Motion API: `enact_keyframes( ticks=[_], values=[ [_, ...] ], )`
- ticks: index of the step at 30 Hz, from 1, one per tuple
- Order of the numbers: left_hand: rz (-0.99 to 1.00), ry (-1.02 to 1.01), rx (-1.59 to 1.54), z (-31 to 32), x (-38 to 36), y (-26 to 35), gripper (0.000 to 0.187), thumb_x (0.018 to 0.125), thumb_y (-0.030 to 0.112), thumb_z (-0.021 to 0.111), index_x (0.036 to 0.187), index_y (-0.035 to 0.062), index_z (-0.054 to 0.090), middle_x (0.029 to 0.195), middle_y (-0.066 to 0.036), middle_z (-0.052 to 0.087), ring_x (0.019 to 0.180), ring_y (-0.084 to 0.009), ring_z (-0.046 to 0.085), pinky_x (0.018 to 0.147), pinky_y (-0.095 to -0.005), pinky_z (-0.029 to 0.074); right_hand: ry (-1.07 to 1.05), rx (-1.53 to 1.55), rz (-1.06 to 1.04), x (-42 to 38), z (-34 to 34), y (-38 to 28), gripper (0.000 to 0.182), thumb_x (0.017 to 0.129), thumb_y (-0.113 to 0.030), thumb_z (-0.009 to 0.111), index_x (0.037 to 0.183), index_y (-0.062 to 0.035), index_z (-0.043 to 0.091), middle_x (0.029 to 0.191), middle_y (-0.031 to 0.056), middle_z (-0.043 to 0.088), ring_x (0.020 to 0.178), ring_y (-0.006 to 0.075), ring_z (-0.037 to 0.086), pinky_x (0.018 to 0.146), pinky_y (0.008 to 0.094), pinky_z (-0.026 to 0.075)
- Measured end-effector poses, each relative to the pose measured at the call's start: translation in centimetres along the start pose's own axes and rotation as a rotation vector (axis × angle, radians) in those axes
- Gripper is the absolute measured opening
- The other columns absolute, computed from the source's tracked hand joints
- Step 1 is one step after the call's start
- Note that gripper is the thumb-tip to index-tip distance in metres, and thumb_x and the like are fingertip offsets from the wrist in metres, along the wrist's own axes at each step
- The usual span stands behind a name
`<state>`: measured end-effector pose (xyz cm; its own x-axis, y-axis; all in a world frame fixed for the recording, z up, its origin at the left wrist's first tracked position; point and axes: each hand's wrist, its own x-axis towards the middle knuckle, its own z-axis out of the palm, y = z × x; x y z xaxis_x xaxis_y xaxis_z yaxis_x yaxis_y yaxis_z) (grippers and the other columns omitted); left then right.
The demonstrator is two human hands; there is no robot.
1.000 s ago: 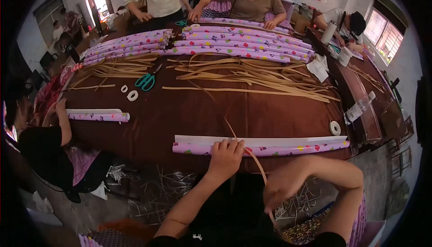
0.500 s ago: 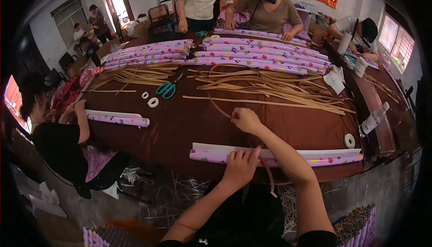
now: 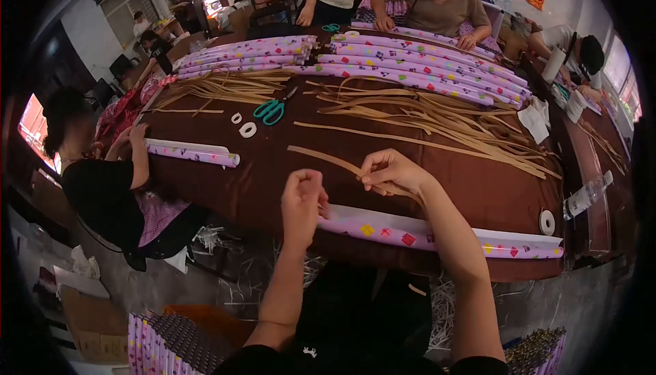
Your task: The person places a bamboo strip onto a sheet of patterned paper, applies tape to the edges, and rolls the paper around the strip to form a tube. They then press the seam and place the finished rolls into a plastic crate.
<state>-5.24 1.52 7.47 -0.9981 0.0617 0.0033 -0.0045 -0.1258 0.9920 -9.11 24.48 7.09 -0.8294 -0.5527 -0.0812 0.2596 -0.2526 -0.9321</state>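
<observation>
My right hand (image 3: 391, 173) pinches a tan strip (image 3: 326, 159) between thumb and fingers. One end of the strip sticks out to the left, above my left hand; the other passes under my right hand toward the wrist. My left hand (image 3: 302, 204) is raised with curled fingers by the left end of a purple patterned paper roll (image 3: 369, 229). Whether anything lies in those fingers is hidden. White paper edging shows along the roll's far side, and my right forearm crosses over the roll.
Many tan strips (image 3: 437, 125) lie across the table beside teal-handled scissors (image 3: 269, 111) and white tape rolls (image 3: 248, 129). Finished purple rolls (image 3: 424, 67) are stacked behind. Another tape roll (image 3: 547, 222) and a plastic bottle (image 3: 588, 196) stand right. Co-workers surround the table.
My left hand has lifted off the paper roll and moved left. My right hand has shifted slightly right, and the strip now extends leftward from it. The whole view has shifted slightly.
</observation>
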Motion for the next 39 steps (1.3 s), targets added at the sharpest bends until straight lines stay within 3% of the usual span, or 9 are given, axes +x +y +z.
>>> enact_keyframes(
  ticks=[2,6,9,12,18,22,24,30,39],
  values=[
    [-0.07,0.036,0.005,-0.7,1.1,0.8,0.029,0.1,0.024,0.056,0.122,0.0047,0.057,0.068,0.0,0.054,0.054,-0.0072,0.052,0.042,-0.0201,0.039,-0.046,-0.145,0.052,0.1,0.7,0.0,0.008,0.084,0.001,0.068,0.092,0.0029,0.068,0.075,0.01,0.067,0.051,0.0109,0.056,0.048,0.0234,0.044],
    [-0.063,-0.086,-0.239,-2.5,2.7,-0.1,0.02,0.1,0.019,0.057,0.112,0.0035,0.061,0.07,0.0,0.056,0.054,-0.0059,0.052,0.043,-0.0193,0.038,-0.106,-0.236,0.065,0.5,1.2,0.5,0.007,0.084,0.003,0.068,0.09,0.0038,0.067,0.076,0.0107,0.067,0.05,0.0106,0.055,0.047,0.0236,0.044],
    [0.038,-0.061,-0.37,-1.9,2.5,0.1,0.014,0.099,0.015,0.057,0.104,0.0031,0.063,0.072,0.0,0.057,0.055,-0.0051,0.051,0.043,-0.0186,0.038,-0.199,-0.181,0.007,0.4,0.7,1.3,0.015,0.087,-0.005,0.069,0.099,0.0046,0.067,0.081,0.0121,0.068,0.051,0.0111,0.057,0.047,0.0235,0.045],
    [0.048,-0.126,-0.368,-1.6,2.0,0.1,0.011,0.099,0.013,0.057,0.099,0.0032,0.062,0.077,-0.002,0.059,0.061,-0.0077,0.055,0.049,-0.0209,0.043,-0.498,0.057,0.127,-0.1,0.8,0.9,0.053,0.094,-0.035,0.064,0.127,0.0064,0.057,0.098,0.0196,0.069,0.067,0.0198,0.069,0.055,0.0274,0.057],
    [0.072,-0.411,-0.57,-1.6,1.3,-1.0,0.011,0.098,0.01,0.057,0.103,0.0015,0.062,0.087,-0.006,0.063,0.073,-0.0129,0.06,0.062,-0.0256,0.051,-0.538,0.067,0.137,-0.5,2.6,1.1,0.068,0.089,-0.049,0.065,0.124,0.0091,0.058,0.09,0.0236,0.068,0.075,0.021,0.069,0.053,0.0266,0.052],
    [0.074,-0.495,-0.6,-1.1,0.4,-1.2,0.011,0.097,0.007,0.055,0.102,-0.0002,0.061,0.092,-0.008,0.064,0.078,-0.0149,0.062,0.065,-0.0284,0.053,-0.572,-0.03,0.08,0.7,1.1,2.7,0.055,0.087,-0.04,0.07,0.117,0.0066,0.064,0.084,0.019,0.069,0.071,0.0155,0.067,0.049,0.0215,0.041],
    [0.099,-0.488,-0.577,-1.2,0.1,-1.6,0.014,0.098,0.008,0.054,0.102,-0.004,0.06,0.09,-0.01,0.063,0.074,-0.0187,0.063,0.064,-0.0302,0.054,-0.485,-0.082,0.08,0.2,1.3,2.5,0.032,0.088,-0.023,0.072,0.105,0.0034,0.068,0.08,0.0085,0.071,0.054,0.0027,0.049,0.044,0.0173,0.027],
    [0.021,-0.225,-0.397,-4.9,0.3,-2.1,0.019,0.094,0.003,0.058,0.11,-0.006,0.061,0.088,-0.011,0.066,0.071,-0.016,0.062,0.061,-0.0277,0.051,-0.403,-0.319,0.269,-0.1,1.5,1.6,0.018,0.084,-0.012,0.076,0.094,0.0009,0.067,0.069,0.0039,0.067,0.051,0.0015,0.046,0.044,0.0182,0.025],
    [0.094,-0.104,0.11,-8.9,1.1,-2.8,0.015,0.086,-0.003,0.069,0.1,-0.0028,0.068,0.085,-0.006,0.066,0.073,-0.0102,0.06,0.065,-0.0235,0.049,-0.364,-0.209,0.219,0.1,1.6,1.2,0.026,0.084,-0.01,0.074,0.101,-0.0034,0.055,0.071,0.0049,0.067,0.052,0.0025,0.05,0.043,0.0189,0.025]
  ],
)
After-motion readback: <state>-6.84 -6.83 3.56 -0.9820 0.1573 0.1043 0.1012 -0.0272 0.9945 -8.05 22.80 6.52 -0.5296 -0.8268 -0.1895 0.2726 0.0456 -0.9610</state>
